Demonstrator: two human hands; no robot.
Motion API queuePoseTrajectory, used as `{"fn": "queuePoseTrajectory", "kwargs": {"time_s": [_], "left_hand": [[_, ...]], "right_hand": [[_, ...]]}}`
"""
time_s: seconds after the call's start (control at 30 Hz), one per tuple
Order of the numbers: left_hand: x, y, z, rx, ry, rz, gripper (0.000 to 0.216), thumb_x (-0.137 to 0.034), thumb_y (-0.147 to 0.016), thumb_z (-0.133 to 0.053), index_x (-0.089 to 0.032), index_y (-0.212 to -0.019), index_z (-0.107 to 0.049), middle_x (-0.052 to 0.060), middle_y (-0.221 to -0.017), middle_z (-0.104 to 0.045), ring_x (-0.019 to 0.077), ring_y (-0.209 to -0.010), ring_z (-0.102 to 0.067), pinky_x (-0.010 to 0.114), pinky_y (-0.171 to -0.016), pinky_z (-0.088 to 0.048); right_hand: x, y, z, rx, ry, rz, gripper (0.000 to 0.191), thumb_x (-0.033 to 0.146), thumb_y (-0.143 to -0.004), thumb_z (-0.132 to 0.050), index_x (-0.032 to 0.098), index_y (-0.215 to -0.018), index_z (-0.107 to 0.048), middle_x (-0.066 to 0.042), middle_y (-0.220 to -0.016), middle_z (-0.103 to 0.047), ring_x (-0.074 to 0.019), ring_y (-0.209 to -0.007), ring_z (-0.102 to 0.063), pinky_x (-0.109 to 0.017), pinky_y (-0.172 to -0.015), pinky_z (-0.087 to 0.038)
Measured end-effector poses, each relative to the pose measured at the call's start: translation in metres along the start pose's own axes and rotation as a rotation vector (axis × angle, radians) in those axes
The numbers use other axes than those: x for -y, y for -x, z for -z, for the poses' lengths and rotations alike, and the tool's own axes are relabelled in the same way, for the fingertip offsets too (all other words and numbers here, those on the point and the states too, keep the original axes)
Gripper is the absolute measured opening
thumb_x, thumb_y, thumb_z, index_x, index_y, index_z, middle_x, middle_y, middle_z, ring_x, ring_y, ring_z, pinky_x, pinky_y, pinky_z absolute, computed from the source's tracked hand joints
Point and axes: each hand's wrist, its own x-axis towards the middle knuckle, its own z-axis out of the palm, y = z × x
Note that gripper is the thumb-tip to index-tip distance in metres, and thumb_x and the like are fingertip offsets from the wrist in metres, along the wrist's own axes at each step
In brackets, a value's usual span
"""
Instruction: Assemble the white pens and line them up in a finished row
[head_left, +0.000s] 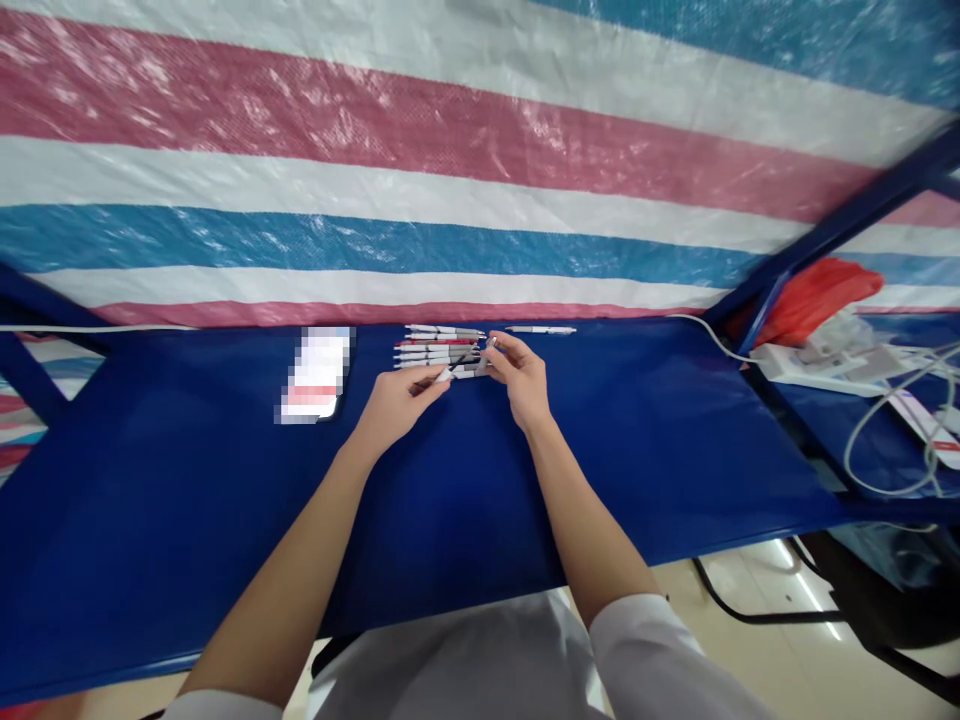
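Over the blue table, my left hand is closed in a pinch on a white pen barrel. A thin dark stick, which looks like a pen refill, slants up from it toward the other hand. My right hand is closed as well, with thumb and forefinger around a small greyish pen part; its exact shape is partly hidden by the fingers. Right behind both hands lies a row of several white and grey pens, one with a red stripe. A single pen lies apart at the back right.
A phone with a blurred screen lies left of the pens. Striped plastic sheeting hangs along the table's back edge. On the right are a white power strip, looped cables, a red bag and a blue metal frame.
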Motion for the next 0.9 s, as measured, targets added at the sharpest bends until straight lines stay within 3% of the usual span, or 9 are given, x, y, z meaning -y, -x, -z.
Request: {"fn": "queuePoseTrajectory", "kwargs": {"time_s": [0.2,0.57,0.9], "left_hand": [[0.007,0.003,0.003,0.157,0.274,0.207,0.037,-0.047,-0.078,-0.074,-0.018,-0.1,-0.076,0.009,-0.091,-0.077,0.0202,-0.067,-0.072,0.032,-0.064,-0.062],[-0.004,0.01,0.003,0.317,0.318,0.258,0.028,-0.042,-0.084,-0.069,-0.018,-0.095,-0.076,0.009,-0.083,-0.077,0.0185,-0.063,-0.071,0.027,-0.057,-0.06],[-0.003,0.013,0.007,0.439,0.264,0.238,0.028,-0.042,-0.087,-0.065,-0.021,-0.1,-0.077,0.008,-0.082,-0.076,0.0191,-0.065,-0.071,0.026,-0.055,-0.058]], "right_hand": [[0.002,0.003,-0.002,-0.016,-0.204,-0.097,0.037,0.036,-0.065,-0.08,0.026,-0.098,-0.068,0.004,-0.088,-0.07,-0.0133,-0.084,-0.07,-0.025,-0.069,-0.06],[0.0,0.0,-0.002,-0.142,-0.254,-0.12,0.031,0.033,-0.066,-0.077,0.025,-0.094,-0.069,0.002,-0.094,-0.073,-0.0132,-0.076,-0.069,-0.025,-0.063,-0.06],[-0.001,-0.002,-0.002,-0.286,-0.285,-0.074,0.033,0.033,-0.065,-0.078,0.025,-0.095,-0.067,0.0,-0.1,-0.073,-0.0151,-0.084,-0.07,-0.025,-0.062,-0.062]]}}
